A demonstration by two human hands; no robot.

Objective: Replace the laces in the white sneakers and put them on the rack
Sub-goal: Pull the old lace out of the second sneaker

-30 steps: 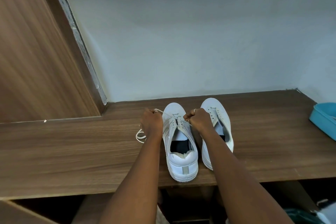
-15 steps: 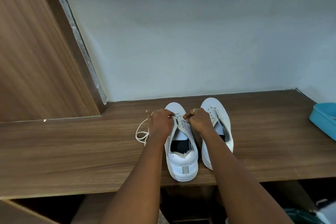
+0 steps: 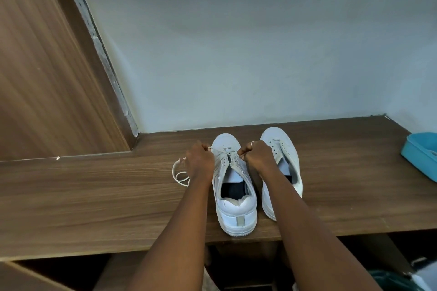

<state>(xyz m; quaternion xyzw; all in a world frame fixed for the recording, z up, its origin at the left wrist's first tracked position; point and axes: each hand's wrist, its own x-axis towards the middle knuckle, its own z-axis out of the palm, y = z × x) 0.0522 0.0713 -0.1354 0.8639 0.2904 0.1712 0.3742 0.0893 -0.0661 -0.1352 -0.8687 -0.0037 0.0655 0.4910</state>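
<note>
White sneakers (image 3: 225, 143) point toes at the wall (image 3: 236, 54); left hand (image 3: 199, 159) and right hand (image 3: 259, 156) fingers (image 3: 246, 149) pinch the lace (image 3: 176, 172).

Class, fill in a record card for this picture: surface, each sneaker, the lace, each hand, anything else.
Surface: wooden shelf against a pale wall
First sneaker: toe to the wall, lace through its front eyelets
Second sneaker: beside it on the right, eyelets look bare
Lace: white, loose end looped on the shelf
Left hand: grips the lace
Right hand: pinches the lace at the eyelets
Other: blue tub at right edge
</note>
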